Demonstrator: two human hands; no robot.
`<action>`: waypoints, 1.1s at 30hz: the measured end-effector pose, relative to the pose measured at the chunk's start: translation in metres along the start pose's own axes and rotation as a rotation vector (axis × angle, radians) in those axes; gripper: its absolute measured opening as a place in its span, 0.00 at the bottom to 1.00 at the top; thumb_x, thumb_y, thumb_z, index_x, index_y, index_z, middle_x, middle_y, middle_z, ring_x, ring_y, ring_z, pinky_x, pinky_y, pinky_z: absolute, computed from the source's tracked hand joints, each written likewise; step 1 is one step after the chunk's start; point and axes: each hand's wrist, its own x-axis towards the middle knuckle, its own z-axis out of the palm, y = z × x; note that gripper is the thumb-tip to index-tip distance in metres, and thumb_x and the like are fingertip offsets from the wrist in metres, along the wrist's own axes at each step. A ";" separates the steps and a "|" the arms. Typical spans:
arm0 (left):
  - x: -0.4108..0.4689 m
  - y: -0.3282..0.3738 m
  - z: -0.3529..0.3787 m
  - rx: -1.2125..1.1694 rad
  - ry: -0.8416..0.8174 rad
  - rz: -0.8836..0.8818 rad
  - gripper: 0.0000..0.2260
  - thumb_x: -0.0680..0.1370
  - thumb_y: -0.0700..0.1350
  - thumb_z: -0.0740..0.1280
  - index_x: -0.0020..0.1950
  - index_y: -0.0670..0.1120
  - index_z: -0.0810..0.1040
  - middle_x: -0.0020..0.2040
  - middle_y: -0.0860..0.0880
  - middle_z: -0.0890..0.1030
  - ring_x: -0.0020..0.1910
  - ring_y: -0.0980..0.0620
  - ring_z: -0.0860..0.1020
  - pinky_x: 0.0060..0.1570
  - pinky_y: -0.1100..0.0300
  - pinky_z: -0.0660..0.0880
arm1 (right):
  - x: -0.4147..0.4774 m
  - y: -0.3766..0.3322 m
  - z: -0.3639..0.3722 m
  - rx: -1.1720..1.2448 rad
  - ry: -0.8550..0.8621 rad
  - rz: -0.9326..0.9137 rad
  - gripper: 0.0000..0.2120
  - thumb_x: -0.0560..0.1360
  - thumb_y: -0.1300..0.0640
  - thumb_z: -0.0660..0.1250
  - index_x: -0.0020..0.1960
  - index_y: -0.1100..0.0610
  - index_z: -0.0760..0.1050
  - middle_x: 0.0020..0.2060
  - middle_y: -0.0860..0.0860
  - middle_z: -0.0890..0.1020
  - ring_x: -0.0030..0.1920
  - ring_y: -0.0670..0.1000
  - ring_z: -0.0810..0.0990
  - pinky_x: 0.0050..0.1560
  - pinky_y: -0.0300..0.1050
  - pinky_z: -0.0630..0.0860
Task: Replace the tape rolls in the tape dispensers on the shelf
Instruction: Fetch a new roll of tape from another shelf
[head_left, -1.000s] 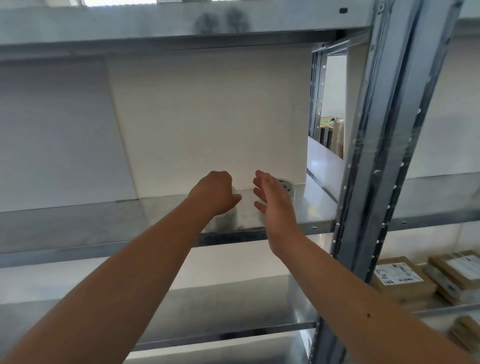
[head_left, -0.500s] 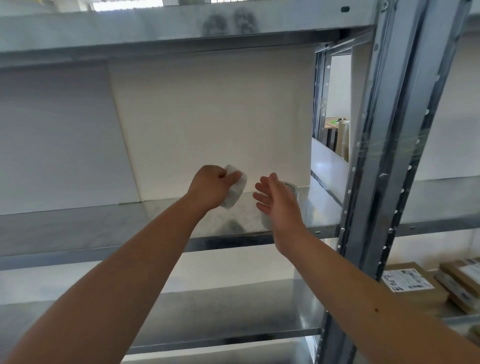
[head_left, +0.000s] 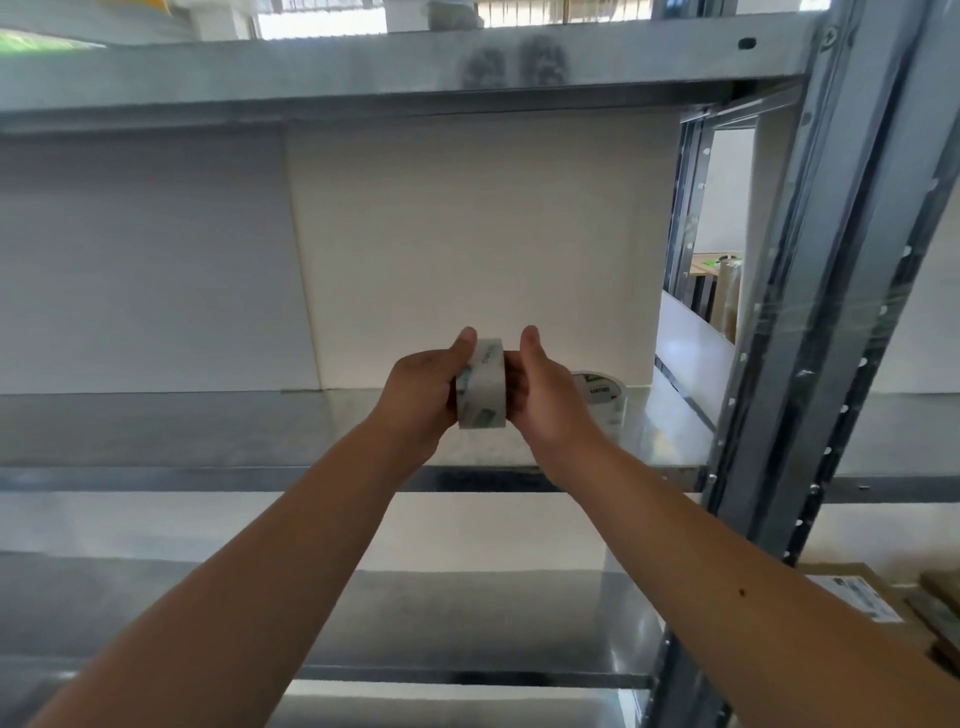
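A clear tape roll (head_left: 482, 385) with green print on its wrapper stands on edge between my two hands, above the metal shelf (head_left: 218, 431). My left hand (head_left: 422, 396) grips its left side with the thumb over the top. My right hand (head_left: 546, 395) holds its right side, thumb raised beside the roll. A second tape roll (head_left: 602, 399) lies flat on the shelf just right of my right hand, partly hidden by it. No tape dispenser is in view.
A grey steel upright (head_left: 810, 322) rises at the right of the shelf. White panels (head_left: 467, 249) close the back. A lower shelf (head_left: 467, 618) runs beneath my forearms. Cardboard parcels (head_left: 872, 603) lie at the lower right.
My left hand lifted the tape roll off the shelf and turned it on edge. My right hand moved in and took hold of its other side.
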 end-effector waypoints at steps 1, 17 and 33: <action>-0.003 0.000 -0.004 -0.017 0.007 -0.017 0.25 0.83 0.57 0.67 0.65 0.36 0.82 0.61 0.36 0.86 0.59 0.37 0.86 0.64 0.40 0.80 | 0.000 0.000 0.004 -0.040 -0.024 -0.003 0.33 0.82 0.33 0.51 0.64 0.58 0.81 0.58 0.60 0.86 0.60 0.59 0.84 0.68 0.61 0.77; -0.161 0.049 -0.251 -0.140 0.622 0.125 0.25 0.82 0.60 0.67 0.63 0.39 0.82 0.59 0.40 0.88 0.58 0.40 0.87 0.56 0.46 0.82 | -0.065 0.021 0.278 0.093 -0.702 0.015 0.38 0.77 0.28 0.51 0.65 0.57 0.82 0.61 0.57 0.85 0.64 0.58 0.83 0.72 0.61 0.74; -0.414 0.139 -0.555 -0.079 1.061 0.277 0.34 0.85 0.65 0.56 0.53 0.38 0.89 0.55 0.37 0.88 0.51 0.39 0.88 0.46 0.46 0.86 | -0.259 0.030 0.660 0.269 -1.110 0.118 0.32 0.83 0.33 0.50 0.61 0.55 0.82 0.59 0.58 0.86 0.59 0.58 0.85 0.68 0.62 0.78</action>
